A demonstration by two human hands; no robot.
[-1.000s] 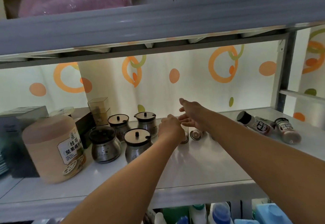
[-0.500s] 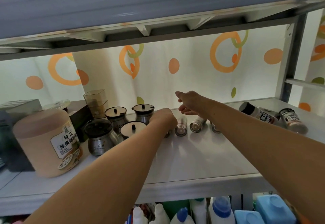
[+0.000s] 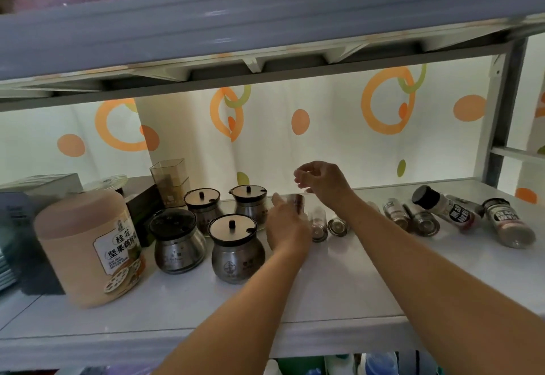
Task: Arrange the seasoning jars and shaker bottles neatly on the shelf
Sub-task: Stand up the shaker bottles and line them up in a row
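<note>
Four round steel seasoning jars stand at centre-left of the white shelf [image 3: 339,286]: a dark-lidded one [image 3: 177,240], two behind it [image 3: 202,206] [image 3: 249,202] and one in front [image 3: 236,249]. My left hand [image 3: 287,230] grips a small clear shaker bottle [image 3: 296,202], tilted up just right of the jars. My right hand [image 3: 323,181] hovers above and behind it with loosely curled fingers that hold nothing I can see. Small shaker bottles [image 3: 318,224] [image 3: 337,225] [image 3: 395,212] lie on their sides. Larger labelled shakers [image 3: 442,205] [image 3: 508,224] lie at the far right.
A peach plastic canister [image 3: 88,245], a grey box [image 3: 17,227], a dark box [image 3: 141,212] and a clear square container [image 3: 168,180] crowd the left end. The upper shelf edge [image 3: 265,21] hangs low overhead. A metal post [image 3: 501,109] bounds the right. Cleaning bottles [image 3: 339,366] stand below.
My left hand has lifted one small shaker bottle off the shelf and tipped it up. My right hand has risen and curled its fingers above the lying bottles.
</note>
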